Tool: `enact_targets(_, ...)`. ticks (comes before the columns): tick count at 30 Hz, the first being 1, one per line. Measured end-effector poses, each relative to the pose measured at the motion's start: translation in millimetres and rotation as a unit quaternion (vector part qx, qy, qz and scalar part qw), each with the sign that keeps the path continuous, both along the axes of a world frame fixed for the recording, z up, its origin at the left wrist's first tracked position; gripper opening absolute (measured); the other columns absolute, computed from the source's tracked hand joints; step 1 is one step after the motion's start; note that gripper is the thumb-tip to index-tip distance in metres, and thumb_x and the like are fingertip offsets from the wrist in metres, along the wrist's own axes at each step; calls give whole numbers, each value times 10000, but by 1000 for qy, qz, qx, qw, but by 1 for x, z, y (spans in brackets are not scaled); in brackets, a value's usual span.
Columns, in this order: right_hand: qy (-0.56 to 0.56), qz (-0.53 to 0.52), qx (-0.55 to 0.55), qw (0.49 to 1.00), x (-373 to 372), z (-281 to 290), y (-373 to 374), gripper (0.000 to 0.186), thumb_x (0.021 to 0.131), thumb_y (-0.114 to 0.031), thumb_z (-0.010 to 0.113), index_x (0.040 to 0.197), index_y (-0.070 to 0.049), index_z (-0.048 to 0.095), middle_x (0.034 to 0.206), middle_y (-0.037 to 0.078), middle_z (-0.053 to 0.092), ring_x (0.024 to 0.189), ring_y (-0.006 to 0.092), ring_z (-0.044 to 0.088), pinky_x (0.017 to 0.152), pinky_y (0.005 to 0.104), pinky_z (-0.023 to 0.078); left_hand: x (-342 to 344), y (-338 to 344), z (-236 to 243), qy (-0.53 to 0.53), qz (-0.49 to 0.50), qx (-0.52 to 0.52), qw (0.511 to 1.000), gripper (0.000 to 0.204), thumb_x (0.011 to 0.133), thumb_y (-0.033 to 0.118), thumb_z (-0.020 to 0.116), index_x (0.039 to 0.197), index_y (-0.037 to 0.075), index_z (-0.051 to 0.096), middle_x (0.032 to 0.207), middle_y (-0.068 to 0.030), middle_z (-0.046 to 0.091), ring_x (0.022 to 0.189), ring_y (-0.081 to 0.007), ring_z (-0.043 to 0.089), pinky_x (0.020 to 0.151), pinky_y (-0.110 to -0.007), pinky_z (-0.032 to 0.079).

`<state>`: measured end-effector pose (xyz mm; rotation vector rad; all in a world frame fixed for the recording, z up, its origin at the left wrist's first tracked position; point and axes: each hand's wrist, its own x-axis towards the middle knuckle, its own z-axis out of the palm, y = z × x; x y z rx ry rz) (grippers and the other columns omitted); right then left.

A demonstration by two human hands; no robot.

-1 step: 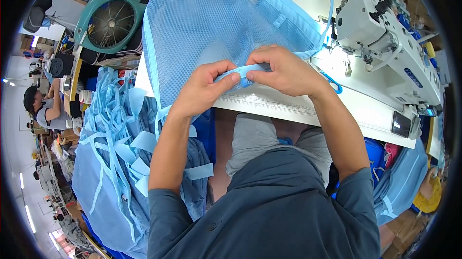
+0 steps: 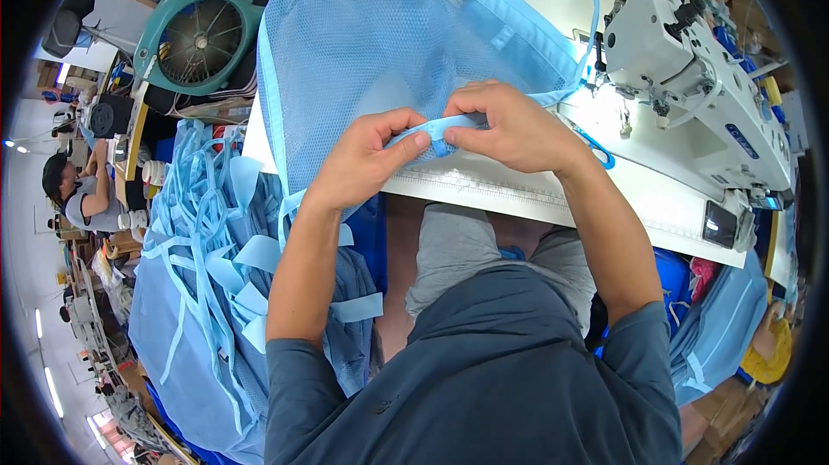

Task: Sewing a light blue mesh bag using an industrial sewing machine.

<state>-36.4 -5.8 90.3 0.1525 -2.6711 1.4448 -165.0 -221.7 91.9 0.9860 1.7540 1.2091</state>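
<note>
A light blue mesh bag point(image 2: 350, 42) with blue binding and straps is spread over the white sewing table point(image 2: 484, 193). My left hand point(image 2: 371, 154) pinches a blue fabric strip point(image 2: 436, 128) along the bag’s near part, thumb pressed on it. Beside it, my right hand point(image 2: 505, 132) grips the same strip between thumb and fingers. A white sewing machine point(image 2: 691, 76) stands at the right, and blue-handled scissors point(image 2: 604, 154) lie beside my right hand, partly hidden by it.
At left are a heap of blue bags and straps point(image 2: 190, 310), a green fan point(image 2: 199, 42) and a person point(image 2: 86, 197) at another workstation. A phone point(image 2: 719, 221) lies on the table’s right end. Folded blue pieces point(image 2: 717, 327) sit at lower right.
</note>
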Motion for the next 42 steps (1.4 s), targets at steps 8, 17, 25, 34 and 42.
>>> enact_targets(8, -18, -3, 8, 1000, -2, 6, -3, 343, 915, -318, 691, 968, 20, 725, 865, 179, 687, 836, 329, 628, 753, 439, 483, -8, -3, 3, -91, -19, 21, 995, 217, 1057, 211, 684, 1107, 10, 746, 950, 27, 683, 889, -42, 562, 789, -213, 439)
enact_targets(17, -35, 4, -10, 999, -2, 7, 1, 242, 917, -218, 731, 992, 13, 727, 902, 144, 686, 856, 290, 624, 775, 398, 489, -1, 3, -1, -22, 18, -14, 999, 233, 1009, 259, 761, 1028, 27, 758, 888, 54, 671, 820, -32, 553, 735, -220, 436)
enact_targets(25, 211, -76, 148, 963, 16, -8, 13, 130, 910, -134, 754, 1018, -61, 755, 976, 114, 705, 914, 301, 664, 783, 415, 516, 6, 9, 4, 124, 42, -27, 991, 212, 1007, 232, 749, 1024, 21, 746, 807, 34, 638, 760, -53, 516, 682, -251, 416)
enact_targets(34, 39, -356, 178, 917, 130, -41, 23, 182, 891, -91, 766, 1073, -86, 761, 1128, 68, 692, 1118, 290, 639, 974, 464, 483, 22, 12, -1, 272, 82, 24, 958, 194, 985, 182, 740, 1026, -7, 723, 788, -57, 652, 722, -112, 544, 663, -299, 442)
enact_targets(42, 26, -439, 305, 844, 219, -80, 68, 246, 934, -105, 731, 1177, -89, 768, 1175, 99, 701, 1108, 324, 639, 949, 434, 492, 39, 16, -11, 471, 78, 75, 875, 128, 961, 149, 746, 965, 51, 665, 844, -114, 657, 624, -295, 629, 559, -396, 480)
